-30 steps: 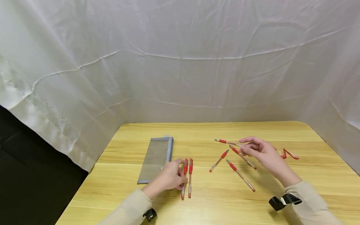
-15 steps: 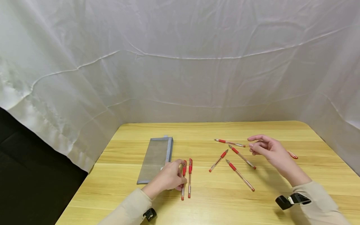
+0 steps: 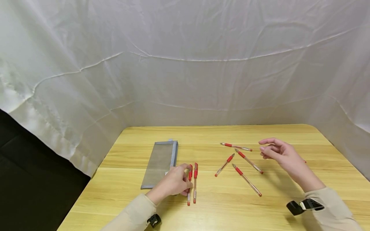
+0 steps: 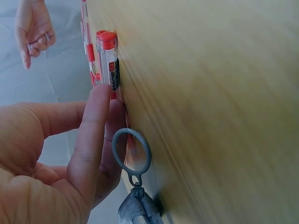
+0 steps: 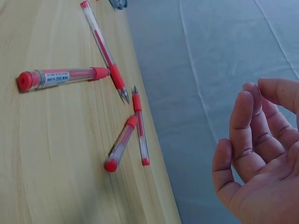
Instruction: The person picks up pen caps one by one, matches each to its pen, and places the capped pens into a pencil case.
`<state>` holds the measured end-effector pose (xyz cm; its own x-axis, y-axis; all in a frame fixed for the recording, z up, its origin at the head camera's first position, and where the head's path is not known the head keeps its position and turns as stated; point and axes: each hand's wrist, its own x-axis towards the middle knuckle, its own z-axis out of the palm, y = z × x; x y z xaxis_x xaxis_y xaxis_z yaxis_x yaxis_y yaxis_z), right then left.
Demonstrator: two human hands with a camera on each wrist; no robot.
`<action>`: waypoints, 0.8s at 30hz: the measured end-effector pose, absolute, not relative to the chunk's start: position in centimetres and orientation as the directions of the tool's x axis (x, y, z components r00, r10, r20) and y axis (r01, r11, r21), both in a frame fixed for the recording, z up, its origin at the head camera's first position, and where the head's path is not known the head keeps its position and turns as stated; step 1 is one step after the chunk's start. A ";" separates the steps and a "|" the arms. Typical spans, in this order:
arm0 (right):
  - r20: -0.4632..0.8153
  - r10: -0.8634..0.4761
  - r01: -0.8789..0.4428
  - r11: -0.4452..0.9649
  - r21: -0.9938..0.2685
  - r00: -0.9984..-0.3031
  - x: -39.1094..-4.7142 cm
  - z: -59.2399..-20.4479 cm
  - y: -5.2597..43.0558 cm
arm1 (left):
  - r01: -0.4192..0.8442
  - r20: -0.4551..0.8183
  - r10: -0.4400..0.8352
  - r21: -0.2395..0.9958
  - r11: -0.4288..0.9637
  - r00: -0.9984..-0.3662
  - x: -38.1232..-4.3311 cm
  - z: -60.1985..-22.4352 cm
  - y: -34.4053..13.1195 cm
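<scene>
My left hand (image 3: 173, 181) pinches a capped red gel pen (image 3: 190, 175) lying on the table. Right beside it, nearly parallel, lies a second capped gel pen (image 3: 195, 175). Under and behind that hand is a grey mesh zip pouch (image 3: 157, 160); its ring zipper pull (image 4: 137, 179) shows close to the fingers in the left wrist view. My right hand (image 3: 284, 158) hovers above the table with fingers loosely bent and nothing in them. To its left lie several uncapped red pens, including one across the back (image 3: 236, 147) and one nearest the front (image 3: 247, 180).
A bit of red cap (image 3: 305, 161) peeks out behind the right hand, which hides the others. The wooden table (image 3: 214, 211) ends at a pale hanging cloth (image 3: 202, 80) at the back and sides.
My right hand has drawn back to the right, away from the uncapped pens, and now covers most of the red caps. The left hand stays in place; its pen has shifted very slightly.
</scene>
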<state>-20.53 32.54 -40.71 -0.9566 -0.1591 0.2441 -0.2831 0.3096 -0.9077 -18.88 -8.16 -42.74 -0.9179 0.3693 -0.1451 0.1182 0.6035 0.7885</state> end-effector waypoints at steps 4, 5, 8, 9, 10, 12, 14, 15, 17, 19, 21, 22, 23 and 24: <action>0.256 -0.154 -0.293 0.309 -0.905 -0.954 -20.5 -40.9 33.0 | 0.123 -0.140 0.379 0.797 0.592 -0.915 -18.8 -42.7 -8.2; 0.257 -0.153 -0.293 0.310 -0.904 -0.954 -20.5 -40.9 33.2 | 0.126 -0.138 0.383 0.798 0.589 -0.914 -18.8 -42.7 -8.2; 0.257 -0.149 -0.293 0.318 -0.902 -0.955 -20.6 -41.0 33.5 | 0.134 -0.134 0.391 0.800 0.585 -0.911 -18.8 -42.7 -8.2; 0.257 -0.149 -0.293 0.321 -0.901 -0.955 -20.6 -41.0 33.7 | 0.136 -0.134 0.393 0.799 0.586 -0.910 -18.8 -42.6 -8.2; 0.257 -0.149 -0.292 0.324 -0.900 -0.955 -20.6 -41.1 33.8 | 0.138 -0.134 0.396 0.798 0.587 -0.909 -18.9 -42.6 -8.3; 0.258 -0.148 -0.293 0.329 -0.898 -0.955 -20.6 -41.2 34.1 | 0.141 -0.135 0.401 0.798 0.586 -0.906 -18.9 -42.6 -8.3; 0.251 -0.143 -0.285 0.337 -0.897 -0.957 -20.5 -41.3 34.3 | 0.149 -0.133 0.402 0.789 0.596 -0.906 -19.0 -42.4 -8.4; 0.248 -0.143 -0.283 0.337 -0.898 -0.958 -20.5 -41.3 34.5 | 0.158 -0.128 0.403 0.781 0.604 -0.906 -19.0 -42.4 -8.4; 0.231 -0.133 -0.264 0.352 -0.898 -0.964 -20.4 -41.3 34.7 | 0.184 -0.113 0.408 0.764 0.619 -0.906 -19.1 -42.2 -8.5; 0.206 -0.120 -0.237 0.374 -0.897 -0.971 -20.3 -41.3 35.0 | 0.209 -0.101 0.413 0.740 0.639 -0.905 -19.1 -42.1 -8.5; 0.194 -0.112 -0.223 0.390 -0.893 -0.975 -20.2 -41.3 35.3 | 0.233 -0.090 0.422 0.721 0.653 -0.902 -19.2 -42.0 -8.4; 0.194 -0.110 -0.222 0.395 -0.891 -0.975 -20.2 -41.4 35.5 | 0.246 -0.084 0.426 0.709 0.660 -0.901 -19.3 -41.9 -8.3; 0.197 -0.111 -0.226 0.394 -0.891 -0.974 -20.2 -41.4 35.7 | 0.257 -0.079 0.429 0.699 0.668 -0.900 -19.3 -41.9 -8.2; 0.203 -0.113 -0.232 0.388 -0.892 -0.973 -20.3 -41.5 35.9 | 0.266 -0.072 0.430 0.691 0.672 -0.900 -19.4 -41.8 -8.1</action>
